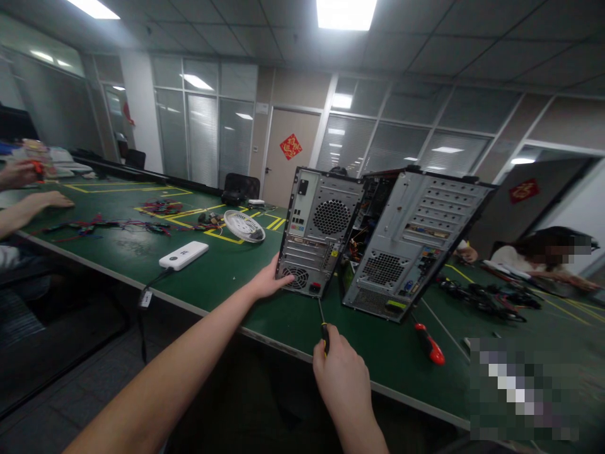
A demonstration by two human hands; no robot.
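Note:
A grey computer case (307, 238) stands on the green table with its back panel, vents and ports facing me. My left hand (270, 280) grips its lower left edge, the thumb across the bottom vent and the other fingers hidden behind the side. In my right hand (343, 372) is a thin-shafted screwdriver (324, 331) with a black and yellow handle. Its tip reaches the bottom edge of the back panel; whether it touches a screw I cannot tell. Close on the right, a second computer case (401, 243) leans to the right, its left side showing internal parts.
A red and black screwdriver (430, 345) lies right of the cases. Black cables (486, 299) are heaped farther right. To the left are a white power bank (183, 255) with a cord, a round white dish-like part (244, 226) and thin wires (155, 208). Other people sit at both sides.

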